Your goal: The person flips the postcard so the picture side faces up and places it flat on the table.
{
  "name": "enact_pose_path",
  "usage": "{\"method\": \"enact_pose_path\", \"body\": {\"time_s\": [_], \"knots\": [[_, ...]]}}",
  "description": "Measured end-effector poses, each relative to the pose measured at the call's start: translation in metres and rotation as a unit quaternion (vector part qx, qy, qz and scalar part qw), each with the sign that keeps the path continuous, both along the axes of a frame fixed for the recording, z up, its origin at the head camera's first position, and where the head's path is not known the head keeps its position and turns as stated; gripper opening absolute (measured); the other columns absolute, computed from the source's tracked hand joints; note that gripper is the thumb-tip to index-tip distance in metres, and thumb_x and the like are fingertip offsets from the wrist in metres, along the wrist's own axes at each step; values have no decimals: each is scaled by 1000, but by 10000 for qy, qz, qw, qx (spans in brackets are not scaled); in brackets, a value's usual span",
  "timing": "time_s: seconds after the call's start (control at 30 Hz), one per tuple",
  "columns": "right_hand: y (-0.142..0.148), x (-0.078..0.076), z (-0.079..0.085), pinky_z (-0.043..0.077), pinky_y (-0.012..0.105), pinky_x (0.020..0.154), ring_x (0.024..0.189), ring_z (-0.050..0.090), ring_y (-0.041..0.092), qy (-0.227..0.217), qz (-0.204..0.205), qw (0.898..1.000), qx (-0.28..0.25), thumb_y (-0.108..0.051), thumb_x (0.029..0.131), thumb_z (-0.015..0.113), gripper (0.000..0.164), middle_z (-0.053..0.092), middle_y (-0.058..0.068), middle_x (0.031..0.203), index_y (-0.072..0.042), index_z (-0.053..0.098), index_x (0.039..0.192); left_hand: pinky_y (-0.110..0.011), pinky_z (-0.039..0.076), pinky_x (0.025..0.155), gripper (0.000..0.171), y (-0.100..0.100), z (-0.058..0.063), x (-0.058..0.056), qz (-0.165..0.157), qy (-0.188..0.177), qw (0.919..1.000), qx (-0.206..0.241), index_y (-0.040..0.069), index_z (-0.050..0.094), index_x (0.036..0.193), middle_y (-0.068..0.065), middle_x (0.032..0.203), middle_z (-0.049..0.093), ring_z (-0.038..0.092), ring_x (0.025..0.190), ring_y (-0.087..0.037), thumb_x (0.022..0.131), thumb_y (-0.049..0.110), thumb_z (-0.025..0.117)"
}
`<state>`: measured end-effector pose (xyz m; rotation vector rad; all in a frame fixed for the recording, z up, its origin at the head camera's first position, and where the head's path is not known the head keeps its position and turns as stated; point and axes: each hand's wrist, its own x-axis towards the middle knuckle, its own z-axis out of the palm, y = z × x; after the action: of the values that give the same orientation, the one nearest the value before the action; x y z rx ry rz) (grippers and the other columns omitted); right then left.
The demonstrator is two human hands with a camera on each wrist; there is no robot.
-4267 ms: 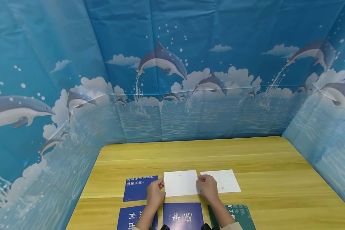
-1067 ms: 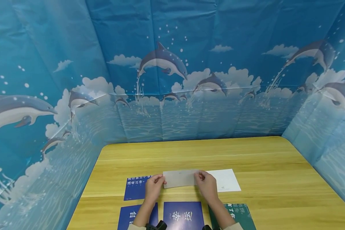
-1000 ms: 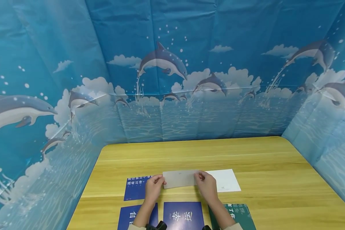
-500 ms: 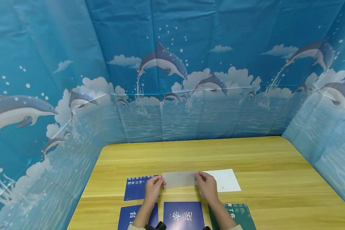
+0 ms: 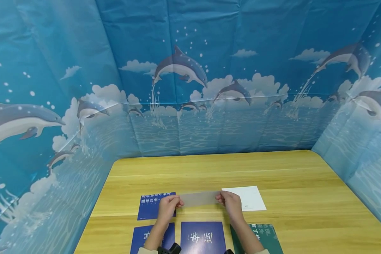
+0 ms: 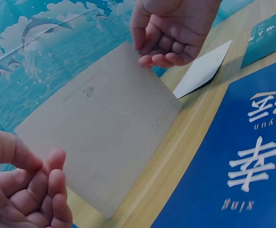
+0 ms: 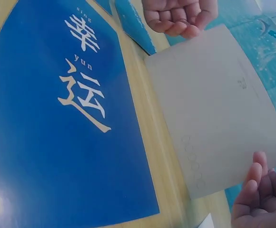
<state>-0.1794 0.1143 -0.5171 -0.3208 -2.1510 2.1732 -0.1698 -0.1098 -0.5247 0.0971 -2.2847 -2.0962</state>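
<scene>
Between my two hands a postcard is held tilted up off the table, its pale back towards me. That back carries a small printed mark and a row of postcode rings, clear in the left wrist view on the postcard. My left hand pinches its left edge between thumb and fingers. At the opposite edge my right hand pinches it the same way, seen close in the right wrist view beside the postcard. A blue card with large white characters lies just in front of it.
On the wooden table, a white card lies behind my right hand and a green card partly under that forearm. Two blue cards, one at the back left and one nearer, lie on the left. A dolphin-print curtain surrounds the table.
The postcard lay flat 4.3 seconds ago with my hands at its edges. Its near side has since been raised, and in the last half second it tilts more steeply.
</scene>
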Motion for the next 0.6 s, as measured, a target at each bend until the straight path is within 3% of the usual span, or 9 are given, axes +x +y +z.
{"method": "enact_pose_path", "body": {"time_s": [0.23,0.4,0.6], "knots": [[3,0,0,49,26,59,62,58,16,-234,74,9995,-213,-6,90,46,27,62,8,67,13,63,85,-47,50,70,21,-1,22,11,-242,-54,9996,-166,-14,65,77,-18,70,64,61,70,-31,84,0,51],[6,6,-3,48,27,57,61,57,17,-56,239,9997,-63,-8,90,46,29,62,11,68,14,64,87,-47,49,71,21,-2,25,15,-336,-94,9992,-182,-15,65,84,-19,71,64,60,73,-37,84,0,50],[9,11,-6,47,27,56,60,56,19,-150,427,9990,-40,-7,89,46,28,62,15,70,16,63,89,-45,50,70,23,-2,26,17,-535,-227,9982,-149,-16,64,90,-19,73,65,62,72,-31,84,0,49]]}}
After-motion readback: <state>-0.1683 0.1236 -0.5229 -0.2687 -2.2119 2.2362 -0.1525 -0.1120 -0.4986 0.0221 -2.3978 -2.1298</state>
